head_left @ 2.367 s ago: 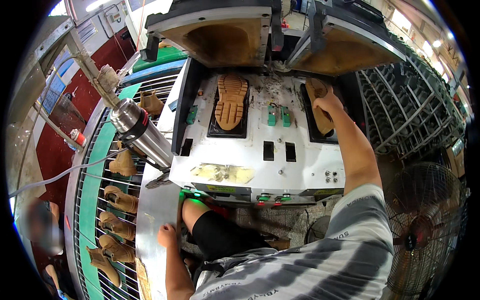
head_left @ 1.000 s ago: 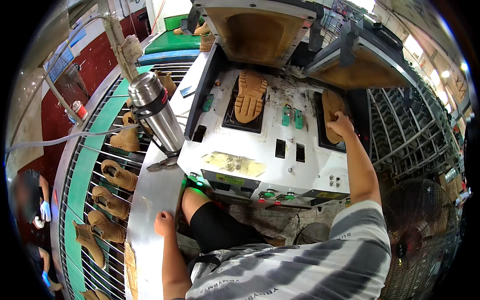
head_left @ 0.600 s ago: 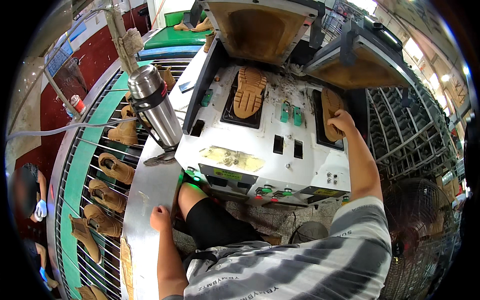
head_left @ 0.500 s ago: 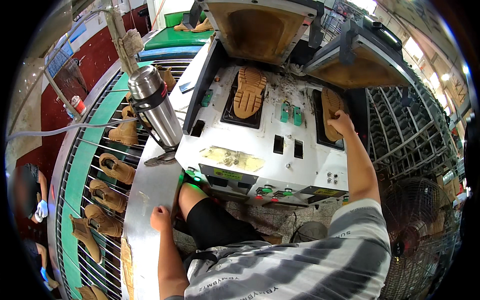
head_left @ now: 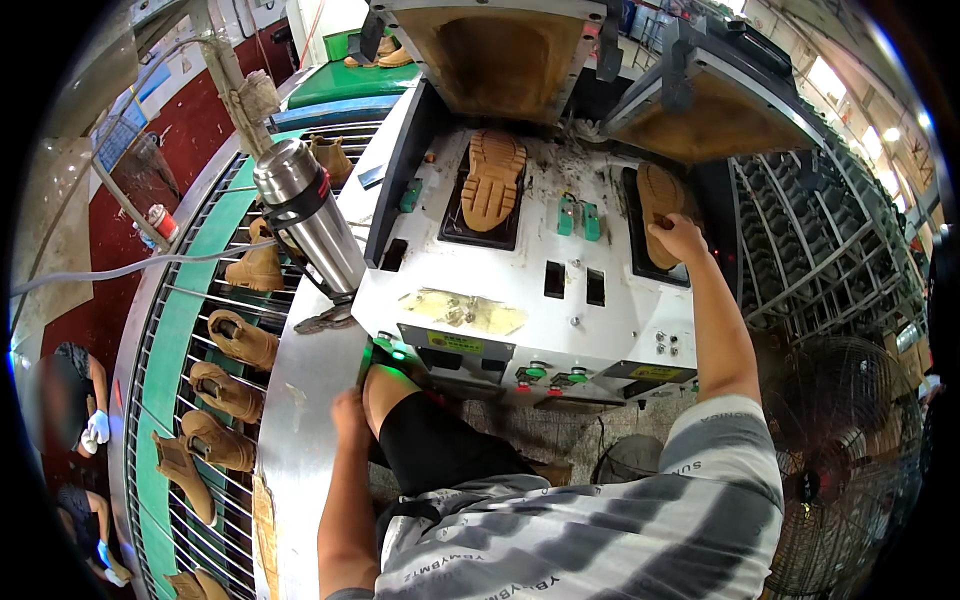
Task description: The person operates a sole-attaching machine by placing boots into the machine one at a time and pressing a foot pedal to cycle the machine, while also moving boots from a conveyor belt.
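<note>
My right hand has its fingers closed around the near end of a tan shoe sole, which lies tread side up on the right black pad of a white press machine. A matching tan sole rests tread up on the left pad, untouched. Above both pads the framed press lids are raised. My left hand is low by my knee, over the inner edge of the metal side table. Its fingers are blurred and partly turned away.
A steel thermos stands on the side table. Left of it, several tan boots sit on a rack conveyor. Green and red buttons line the machine's front. A floor fan and metal racks stand right. Two gloved people are far left.
My left hand has moved right and slightly away from me, from the table surface to its edge beside my knee. My right hand stays at the right sole.
</note>
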Tool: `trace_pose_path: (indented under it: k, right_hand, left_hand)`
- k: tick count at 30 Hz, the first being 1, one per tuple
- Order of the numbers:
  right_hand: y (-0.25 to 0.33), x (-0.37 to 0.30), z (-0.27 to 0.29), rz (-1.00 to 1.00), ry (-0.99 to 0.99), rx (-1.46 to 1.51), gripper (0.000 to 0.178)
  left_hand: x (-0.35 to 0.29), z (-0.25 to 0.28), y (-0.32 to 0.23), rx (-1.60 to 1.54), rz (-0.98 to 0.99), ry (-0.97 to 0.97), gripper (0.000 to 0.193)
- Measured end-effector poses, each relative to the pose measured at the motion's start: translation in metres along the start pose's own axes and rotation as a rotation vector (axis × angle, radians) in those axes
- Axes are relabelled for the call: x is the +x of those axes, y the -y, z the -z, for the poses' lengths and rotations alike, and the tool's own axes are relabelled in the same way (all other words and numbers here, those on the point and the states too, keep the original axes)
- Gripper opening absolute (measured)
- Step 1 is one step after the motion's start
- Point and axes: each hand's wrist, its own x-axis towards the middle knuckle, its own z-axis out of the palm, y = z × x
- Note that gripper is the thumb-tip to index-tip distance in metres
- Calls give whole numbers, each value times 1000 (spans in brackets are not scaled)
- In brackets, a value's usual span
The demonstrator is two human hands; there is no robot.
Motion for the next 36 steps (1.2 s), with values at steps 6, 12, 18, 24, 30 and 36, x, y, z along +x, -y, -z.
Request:
trace_pose_path:
  k: [6, 12, 18, 24, 30, 36]
  right_hand:
    - [-69, -93, -32, 282, -436, 373, 38]
    - [-201, -216, -163, -584, -980, 876, 36]
    - [-210, -232, -141, -924, -283, 2033, 42]
    - [-121, -281, -182, -232, 579, 799, 30]
    - [126, -270, -94, 826, 1836, 1115, 69]
    - [269, -93, -94, 467, -105, 1070, 57]
  left_hand:
    - [-70, -183, 24, 482, 175, 673, 16]
    - [-170, -303, 34, 694, -264, 1300, 27]
    - [-142, -325, 36, 761, -422, 1163, 24]
    - [-88, -229, 17, 784, -414, 923, 25]
    - [-31, -66, 16, 570, -482, 261, 20]
    - [-68, 87, -4, 450, -256, -418, 22]
